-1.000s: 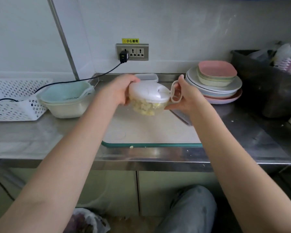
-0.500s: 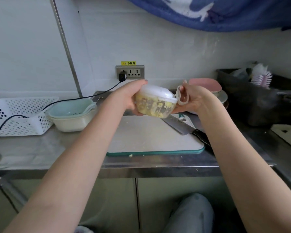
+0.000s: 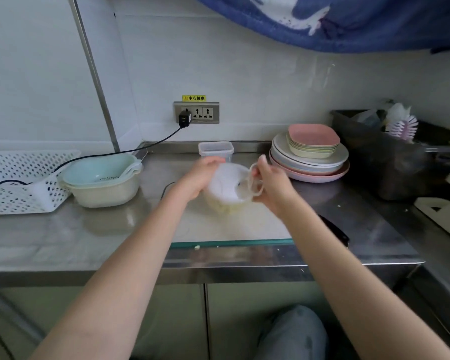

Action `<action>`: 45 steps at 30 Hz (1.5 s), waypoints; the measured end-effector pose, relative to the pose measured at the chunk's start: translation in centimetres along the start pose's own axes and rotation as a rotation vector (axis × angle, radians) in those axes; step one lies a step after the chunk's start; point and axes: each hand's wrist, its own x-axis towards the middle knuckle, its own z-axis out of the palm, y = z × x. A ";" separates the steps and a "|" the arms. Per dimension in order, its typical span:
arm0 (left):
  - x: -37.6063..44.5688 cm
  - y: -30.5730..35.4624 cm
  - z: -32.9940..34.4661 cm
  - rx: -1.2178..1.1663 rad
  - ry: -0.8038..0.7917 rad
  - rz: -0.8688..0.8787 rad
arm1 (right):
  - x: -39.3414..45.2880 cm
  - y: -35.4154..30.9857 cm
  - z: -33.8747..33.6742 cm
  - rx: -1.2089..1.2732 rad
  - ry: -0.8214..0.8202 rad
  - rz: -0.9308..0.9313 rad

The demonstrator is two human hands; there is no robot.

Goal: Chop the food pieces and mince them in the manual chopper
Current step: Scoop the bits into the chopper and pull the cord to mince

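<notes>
The left hand (image 3: 202,178) wraps around the side of the manual chopper (image 3: 227,187), fingers curled over the rim of its white lid. The right hand (image 3: 269,184) pinches the looped pull handle (image 3: 255,181) at the lid's right edge. The chopper is blurred, so the exact finger placement is hard to read, and whether it rests on the cutting board (image 3: 244,224) or hangs just above it cannot be told.

Through the clear bowl under the lid shows a pale yellow mass of food pieces (image 3: 225,207), so the chopping on the board appears finished and the pieces are already loaded and covered. The knife (image 3: 334,229) lies aside at the board's right edge, partly hidden behind the right forearm, and only a few crumbs (image 3: 197,247) sit at the board's front edge. The mincing stage looks to be in hand; how fine the contents are cannot be judged through the blur, so more pulls may be needed before emptying.

Further out on the steel counter (image 3: 89,237) stand a colander set in a bowl (image 3: 102,180), a perforated white basket (image 3: 18,180), a clear lidded box (image 3: 215,149) and stacked plates (image 3: 309,157)
</notes>
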 end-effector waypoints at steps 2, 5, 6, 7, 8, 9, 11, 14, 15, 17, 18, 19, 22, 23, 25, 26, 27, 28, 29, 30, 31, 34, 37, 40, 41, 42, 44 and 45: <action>0.5 -2.1 0.4 0.303 0.041 0.078 | -0.5 2.6 0.4 0.067 0.001 0.043; 0.3 -1.4 1.0 0.668 0.165 0.252 | -0.7 3.8 0.9 0.192 0.044 0.066; -0.2 -0.5 1.4 0.698 0.129 0.256 | -0.7 3.7 1.2 0.209 0.051 0.064; -0.4 0.0 1.9 0.735 0.063 0.222 | -0.6 3.5 1.4 0.213 0.055 0.056; -0.6 0.2 2.4 0.773 0.001 0.174 | -0.6 3.2 1.7 0.212 0.068 0.048; -0.6 0.2 2.8 0.795 -0.025 0.132 | -0.7 2.9 1.6 0.188 0.090 0.033; -0.1 0.0 2.7 0.831 -0.040 0.093 | -1.5 2.3 0.8 0.112 0.117 -0.042; 1.0 -0.3 2.3 0.859 -0.085 0.070 | -5.3 2.5 -2.7 0.034 0.007 -0.148; 1.3 -0.5 2.3 0.871 -0.094 0.065 | -6.8 2.7 -4.3 0.000 -0.010 -0.165; 1.2 -0.4 2.3 0.870 -0.104 0.045 | -8.8 2.3 -7.1 0.037 0.060 -0.197; 1.0 -0.3 2.2 0.867 -0.108 0.035 | -8.9 2.1 -7.8 0.092 0.119 -0.229; 1.0 -0.1 2.3 0.885 -0.110 0.029 | -8.5 2.1 -7.8 0.108 0.155 -0.262; 0.4 1.0 3.0 1.037 -0.055 -0.020 | -6.8 3.0 -4.3 -0.142 0.049 -0.254; 0.2 1.2 3.3 1.068 -0.034 -0.046 | -6.3 3.6 -3.0 -0.180 -0.037 -0.228; 0.0 1.0 3.6 1.002 -0.031 -0.100 | -5.4 4.5 -2.0 -0.093 -0.150 -0.145; 0.1 0.7 3.5 0.954 -0.035 -0.116 | -5.3 4.5 -2.3 0.000 -0.164 -0.102; 0.3 0.2 3.3 0.913 -0.044 -0.120 | -5.6 4.2 -3.0 0.079 -0.158 -0.076; 0.2 0.0 3.1 0.888 -0.055 -0.122 | -6.2 3.9 -4.1 0.114 -0.149 -0.060; 0.2 -0.1 3.0 0.873 -0.069 -0.119 | -7.1 3.5 -5.3 0.094 -0.145 -0.075; 0.2 -0.1 2.9 0.865 -0.075 -0.111 | -8.3 3.0 -6.4 0.037 -0.115 -0.122; 0.4 -0.1 2.8 0.854 -0.076 -0.100 | -9.5 2.4 -7.3 0.000 -0.059 -0.191; 0.8 0.2 2.9 0.830 -0.109 -0.076 | -11.0 0.5 -8.1 -0.016 0.095 -0.379; 0.7 0.3 3.0 0.829 -0.131 -0.069 | -8.6 1.5 -5.3 -0.555 0.000 -0.361; 0.8 0.3 2.8 0.818 -0.110 -0.069 | -6.6 3.8 -2.7 -0.826 -0.086 -0.303; 1.0 0.3 2.7 0.794 -0.117 -0.074 | -6.8 3.0 -3.0 -0.788 -0.069 -0.303; 1.2 0.3 2.7 0.764 -0.132 -0.079 | -7.4 2.0 -3.8 -0.758 -0.041 -0.301; 2.1 -0.3 2.7 0.734 -0.154 -0.085 | -8.8 0.7 -6.5 -0.800 0.012 -0.278; 2.1 -0.3 2.7 0.731 -0.145 -0.089 | -9.4 0.3 -7.9 -0.806 0.056 -0.241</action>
